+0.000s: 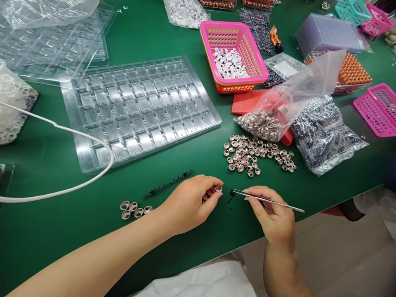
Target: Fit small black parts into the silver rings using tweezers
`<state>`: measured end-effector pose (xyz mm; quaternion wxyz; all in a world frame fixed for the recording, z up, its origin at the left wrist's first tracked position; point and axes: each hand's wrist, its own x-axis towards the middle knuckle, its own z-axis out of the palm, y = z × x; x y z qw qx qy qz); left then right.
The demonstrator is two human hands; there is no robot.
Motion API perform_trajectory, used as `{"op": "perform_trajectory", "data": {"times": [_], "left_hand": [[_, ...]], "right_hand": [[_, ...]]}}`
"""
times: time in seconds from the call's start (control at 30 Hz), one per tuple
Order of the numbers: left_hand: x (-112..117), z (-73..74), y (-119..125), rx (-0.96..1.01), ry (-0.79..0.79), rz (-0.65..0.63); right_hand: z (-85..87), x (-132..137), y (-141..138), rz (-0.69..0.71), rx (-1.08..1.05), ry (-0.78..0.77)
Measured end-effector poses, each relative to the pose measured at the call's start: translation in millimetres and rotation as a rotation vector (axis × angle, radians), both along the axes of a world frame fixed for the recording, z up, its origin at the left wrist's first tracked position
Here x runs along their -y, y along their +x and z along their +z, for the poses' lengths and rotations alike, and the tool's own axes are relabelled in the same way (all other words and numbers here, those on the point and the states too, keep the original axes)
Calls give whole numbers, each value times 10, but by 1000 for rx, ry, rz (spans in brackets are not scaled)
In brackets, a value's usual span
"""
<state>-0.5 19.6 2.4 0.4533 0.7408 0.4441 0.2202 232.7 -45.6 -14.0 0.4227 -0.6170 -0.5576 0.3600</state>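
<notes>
1. Left hand (pixel 193 204), centre of frame: thumb and fingertips pinching one small silver cup (pixel 219 189), its opening facing upward.
2. Right hand (pixel 274 216), right of centre: thumb and fingers closed on slim metal tweezers (pixel 272 201), held at a low slant with the tips pointing left.
3. Tweezer tips are at a little scatter of black bits (pixel 231 195) on the green counter (pixel 46 235), between my two hands. Whether they grip a bit, I cannot tell.
4. Behind my left hand, a thin black strip (pixel 168 184) with short side stubs lies aslant. A few more silver cups (pixel 138 212) sit together at lower left, beside my forearm.
5. Right of centre, beyond my hands: a loose spread of silver cups (pixel 244 153), just in front of a clear bag (pixel 262 123) containing more of them.
6. Upper left of centre: a clear compartmented tray (pixel 202 93). A white cable (pixel 77 189) curves across the left side, passing over the tray's near-left corner.
7. Upper right of centre: a pink basket (pixel 253 77) with white oval pieces (pixel 230 64) inside.
</notes>
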Motion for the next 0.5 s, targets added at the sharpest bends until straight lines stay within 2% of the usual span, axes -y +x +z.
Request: {"op": "perform_trajectory", "data": {"times": [0.5], "left_hand": [[-19,7,3,3,-10,-8]], "right_hand": [[-13,-2,1,34,32,-22]]}}
